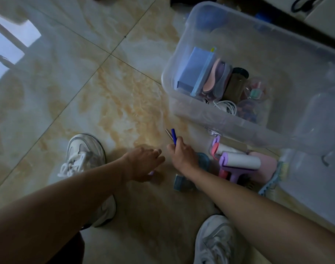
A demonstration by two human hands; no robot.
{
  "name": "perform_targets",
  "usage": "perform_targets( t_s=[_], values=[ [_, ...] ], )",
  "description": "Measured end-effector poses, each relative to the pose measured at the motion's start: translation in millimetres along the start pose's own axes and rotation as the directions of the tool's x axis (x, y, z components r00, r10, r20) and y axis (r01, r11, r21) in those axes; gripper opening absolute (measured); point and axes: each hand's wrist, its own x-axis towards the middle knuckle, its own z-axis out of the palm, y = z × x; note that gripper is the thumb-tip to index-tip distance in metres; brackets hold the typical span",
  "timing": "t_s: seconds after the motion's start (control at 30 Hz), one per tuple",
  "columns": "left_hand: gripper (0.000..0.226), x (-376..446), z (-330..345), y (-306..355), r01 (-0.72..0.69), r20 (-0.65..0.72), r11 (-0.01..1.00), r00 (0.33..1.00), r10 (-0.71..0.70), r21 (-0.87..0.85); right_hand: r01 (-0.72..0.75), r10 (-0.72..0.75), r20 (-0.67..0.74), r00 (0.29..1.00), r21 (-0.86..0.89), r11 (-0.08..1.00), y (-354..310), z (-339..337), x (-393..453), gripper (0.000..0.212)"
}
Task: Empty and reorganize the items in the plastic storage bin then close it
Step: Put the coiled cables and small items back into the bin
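The clear plastic storage bin (183, 60) stands open on the floor at upper right. Inside it are a blue box (191, 67), a pink and purple case (216, 77), a dark jar (236, 82), white cables (226, 106) and small clear containers. My right hand (181, 153) grips a blue pen (173, 136) and a thin silver pen just in front of the bin. My left hand (143, 162) reaches down to the floor beside it, fingers over a small purple thing that is mostly hidden.
Two lint rollers (239, 161), a pink item, a light blue comb (271, 180) and a small blue box (180, 182) lie on the tiles right of my hands. The clear bin lid (315, 187) lies at lower right. My white shoes (82, 153) stand on the floor.
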Motion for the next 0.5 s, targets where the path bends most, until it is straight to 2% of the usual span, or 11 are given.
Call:
perform_targets(
  t_s=[0.07,0.1,0.2,0.3,0.4,0.47,0.5],
  values=[
    [0.077,7.3,8.7,2.7,-0.082,0.087,0.996,0.993,0.078,0.045,-0.034,0.034,0.003,0.999,0.029,0.999,-0.2,2.0,4.8,0.024],
    [0.075,10.8,10.7,4.5,-0.102,0.113,0.993,0.989,0.095,0.057,-0.052,0.052,0.001,0.999,0.044,0.998,-0.7,4.1,7.2,0.026],
    [0.048,19.8,16.0,11.3,-0.147,0.075,0.985,0.987,0.141,0.086,-0.085,0.089,-0.043,0.995,0.080,0.993,-1.2,7.3,9.2,0.037],
    [0.032,20.7,18.7,10.5,-0.105,0.064,0.994,0.993,0.103,0.027,-0.130,0.133,-0.123,0.983,0.033,0.991,0.6,5.7,4.7,0.054],
    [0.041,24.5,19.5,24.4,0.006,0.067,0.960,0.998,0.013,-0.280,-0.169,0.171,-0.159,0.972,0.028,0.985,1.2,-0.1,-1.6,0.079],
    [0.056,31.8,22.1,42.6,0.192,0.128,0.823,0.981,-0.145,-0.535,-0.186,0.195,-0.156,0.968,0.066,0.980,2.2,-7.3,-4.4,0.076],
    [0.057,36.5,23.0,52.3,0.248,0.148,0.764,0.969,-0.199,-0.595,-0.192,0.201,-0.154,0.967,0.073,0.979,2.9,-11.7,-5.5,0.071]
  ],
)
